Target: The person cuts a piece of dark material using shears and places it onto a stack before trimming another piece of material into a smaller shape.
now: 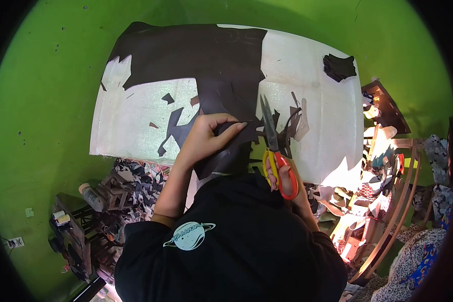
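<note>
A large dark brown sheet (pixel 176 53) of leather-like material lies across the white table, with a strip running down toward my body. My left hand (pixel 211 136) is closed on the lower part of this sheet, thumb and fingers pinching its right side. In my right hand (pixel 293 181) is a pair of scissors (pixel 270 128) with one yellow and one red handle. Its blades point away from me, nearly together, just right of the sheet's edge. Faint curved outlines show on the far part of the sheet.
Dark offcuts (pixel 173 121) lie on the white table (pixel 312 60), left and right of the strip. A stack of dark cut pieces (pixel 340 67) sits at the far right corner. Fabric scraps (pixel 136 181) and a wooden stool (pixel 70 236) are on the left; a curved wooden frame (pixel 397 216) stands right.
</note>
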`<state>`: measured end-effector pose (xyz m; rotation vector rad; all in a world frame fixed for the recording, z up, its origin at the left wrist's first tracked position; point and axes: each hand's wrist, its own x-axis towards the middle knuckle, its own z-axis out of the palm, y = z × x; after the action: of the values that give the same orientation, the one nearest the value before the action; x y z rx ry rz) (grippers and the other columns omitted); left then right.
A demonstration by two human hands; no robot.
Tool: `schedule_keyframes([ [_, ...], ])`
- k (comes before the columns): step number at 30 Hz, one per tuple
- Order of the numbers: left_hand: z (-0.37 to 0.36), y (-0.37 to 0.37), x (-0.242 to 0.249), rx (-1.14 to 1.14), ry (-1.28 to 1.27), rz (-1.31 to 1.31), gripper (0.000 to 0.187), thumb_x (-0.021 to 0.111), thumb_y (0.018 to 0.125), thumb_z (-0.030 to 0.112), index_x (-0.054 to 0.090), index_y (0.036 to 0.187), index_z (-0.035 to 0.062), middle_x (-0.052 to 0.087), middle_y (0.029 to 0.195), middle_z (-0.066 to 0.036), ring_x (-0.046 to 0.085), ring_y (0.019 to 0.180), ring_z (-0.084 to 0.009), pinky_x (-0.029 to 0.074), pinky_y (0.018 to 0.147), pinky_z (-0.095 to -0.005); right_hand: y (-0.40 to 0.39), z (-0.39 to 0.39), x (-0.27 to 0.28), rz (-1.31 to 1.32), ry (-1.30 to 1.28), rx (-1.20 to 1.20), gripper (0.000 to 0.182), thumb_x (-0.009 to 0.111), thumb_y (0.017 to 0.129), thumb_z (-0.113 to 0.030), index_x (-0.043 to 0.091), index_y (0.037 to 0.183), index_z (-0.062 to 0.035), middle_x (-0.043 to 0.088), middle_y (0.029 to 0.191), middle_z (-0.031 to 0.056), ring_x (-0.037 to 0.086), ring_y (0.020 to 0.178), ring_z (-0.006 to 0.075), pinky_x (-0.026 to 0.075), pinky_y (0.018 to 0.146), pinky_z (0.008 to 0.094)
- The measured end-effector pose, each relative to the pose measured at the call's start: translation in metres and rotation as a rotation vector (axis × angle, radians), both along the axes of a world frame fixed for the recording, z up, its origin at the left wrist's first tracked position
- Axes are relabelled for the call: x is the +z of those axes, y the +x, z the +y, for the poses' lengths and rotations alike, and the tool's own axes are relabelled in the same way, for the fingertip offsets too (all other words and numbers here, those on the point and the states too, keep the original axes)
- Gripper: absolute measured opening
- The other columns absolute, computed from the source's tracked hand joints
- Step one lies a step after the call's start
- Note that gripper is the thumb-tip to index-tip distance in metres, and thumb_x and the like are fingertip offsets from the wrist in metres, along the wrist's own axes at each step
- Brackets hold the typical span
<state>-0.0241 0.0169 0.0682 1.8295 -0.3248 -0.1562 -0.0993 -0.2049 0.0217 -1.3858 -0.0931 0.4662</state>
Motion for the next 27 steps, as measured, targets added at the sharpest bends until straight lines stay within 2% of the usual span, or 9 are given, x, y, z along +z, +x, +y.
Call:
schedule_keyframes([
  [5, -0.002, -0.002, -0.003, -0.1, 0.008, -0.008, 0.018, 0.061, 0.08, 0.013, 0.062, 0.087, -0.004, 0.064, 0.073, -0.01, 0.057, 0.064, -0.0083, 0.044, 0.058, -0.0233, 0.015, -0.007, 0.001, 0.124, 0.03, -0.003, 0.04, 0.054, 0.083, -0.04, 0.049, 0.082, -0.0003, 0.043, 0.051, -0.001, 0.044, 0.04, 0.0055, 0.036, 0.036, 0.0204],
  [7, -0.003, -0.001, -0.013, -0.176, 0.058, -0.079, 0.019, 0.061, 0.079, 0.016, 0.063, 0.084, -0.0015, 0.061, 0.067, -0.013, 0.057, 0.056, -0.0136, 0.042, 0.053, -0.0256, 0.024, -0.003, 0.014, 0.135, -0.163, 0.03, 0.021, 0.055, 0.084, -0.022, 0.049, 0.084, -0.0017, 0.044, 0.051, -0.0015, 0.042, 0.039, 0.0047, 0.035, 0.037, 0.0191],
  [11, -0.008, -0.005, -0.01, -0.214, 0.255, -0.086, 0.022, 0.061, 0.077, 0.025, 0.063, 0.077, 0.0026, 0.053, 0.053, -0.014, 0.05, 0.043, -0.024, 0.037, 0.045, -0.0299, 0.029, 0.006, 0.007, 0.093, -0.067, 0.002, 0.016, 0.056, 0.083, -0.016, 0.049, 0.085, -0.0023, 0.045, 0.052, -0.0015, 0.041, 0.038, 0.0042, 0.034, 0.036, 0.0186],
  [13, -0.009, -0.006, -0.011, -0.232, 0.263, -0.078, 0.022, 0.061, 0.077, 0.025, 0.063, 0.077, 0.003, 0.053, 0.053, -0.014, 0.05, 0.042, -0.0234, 0.037, 0.044, -0.0304, 0.03, 0.009, 0.003, 0.162, 0.069, -0.019, 0.014, 0.056, 0.083, -0.013, 0.049, 0.085, -0.002, 0.044, 0.052, -0.0012, 0.041, 0.039, 0.004, 0.033, 0.036, 0.019],
  [18, -0.009, -0.007, -0.011, -0.263, 0.325, -0.045, 0.02, 0.061, 0.077, 0.024, 0.062, 0.076, 0.004, 0.056, 0.057, -0.013, 0.053, 0.047, -0.0225, 0.039, 0.047, -0.0306, 0.033, 0.014, 0.0, 0.147, 0.083, -0.04, 0.011, 0.055, 0.084, -0.011, 0.048, 0.086, -0.0017, 0.044, 0.051, -0.001, 0.042, 0.039, 0.0045, 0.032, 0.036, 0.0199],
  [21, -0.009, -0.006, -0.022, -0.146, 0.205, -0.176, 0.018, 0.062, 0.078, 0.019, 0.06, 0.083, 0.0016, 0.059, 0.069, -0.01, 0.054, 0.059, -0.0161, 0.038, 0.051, -0.0246, 0.034, 0.014, -0.004, 0.137, 0.102, -0.08, 0.01, 0.053, 0.084, -0.009, 0.048, 0.087, -0.0013, 0.044, 0.051, -0.0009, 0.042, 0.038, 0.0052, 0.033, 0.036, 0.0203],
  [23, -0.01, -0.003, -0.029, 0.174, 0.166, -0.492, 0.018, 0.06, 0.081, 0.017, 0.059, 0.085, 0.0001, 0.059, 0.071, -0.007, 0.054, 0.063, -0.0135, 0.039, 0.056, -0.0232, 0.035, 0.013, -0.01, 0.121, 0.105, -0.106, 0.01, 0.052, 0.084, -0.009, 0.047, 0.088, -0.001, 0.044, 0.051, -0.0009, 0.042, 0.038, 0.0056, 0.033, 0.036, 0.0205],
  [24, -0.009, -0.004, -0.031, 0.172, 0.165, -0.494, 0.018, 0.06, 0.081, 0.017, 0.059, 0.085, 0.0001, 0.059, 0.071, -0.007, 0.054, 0.063, -0.0135, 0.039, 0.056, -0.0232, 0.036, 0.011, -0.014, 0.08, 0.068, -0.142, 0.01, 0.052, 0.083, -0.008, 0.047, 0.088, -0.0006, 0.044, 0.051, -0.0007, 0.042, 0.038, 0.0058, 0.033, 0.036, 0.0205],
  [27, -0.004, -0.019, -0.04, 0.295, 0.016, 0.056, 0.022, 0.056, 0.085, 0.022, 0.061, 0.079, 0.0013, 0.058, 0.068, -0.005, 0.053, 0.06, -0.01, 0.041, 0.056, -0.0221, 0.037, 0.011, -0.022, 0.021, -0.009, -0.211, 0.011, 0.05, 0.084, -0.008, 0.045, 0.091, -0.0013, 0.043, 0.053, -0.0004, 0.039, 0.037, 0.0062, 0.032, 0.037, 0.0199],
])
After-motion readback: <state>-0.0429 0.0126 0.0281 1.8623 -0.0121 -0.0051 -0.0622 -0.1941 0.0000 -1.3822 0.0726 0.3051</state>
